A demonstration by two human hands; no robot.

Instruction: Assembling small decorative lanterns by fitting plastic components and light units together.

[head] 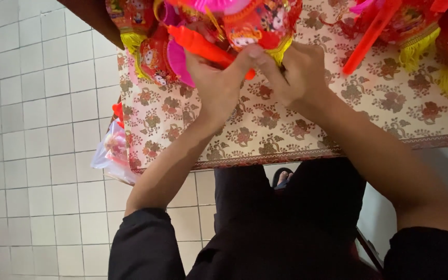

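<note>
My left hand (218, 83) grips an orange plastic handle (199, 45) of a red paper lantern (257, 23) with cartoon figures and yellow fringe. My right hand (295, 72) meets the left at the lantern's lower edge, fingers pinched on it near the thumb of the left. Both hands work over a table covered with a beige floral cloth (265, 129). Pink plastic parts (178, 61) sit under the left hand.
More red lanterns with yellow tassels (416, 36) and an orange stick (369, 36) lie at the table's far right. A clear plastic bag (112, 153) hangs at the table's left edge. White tiled floor (37, 129) lies to the left. My dark trousers are below.
</note>
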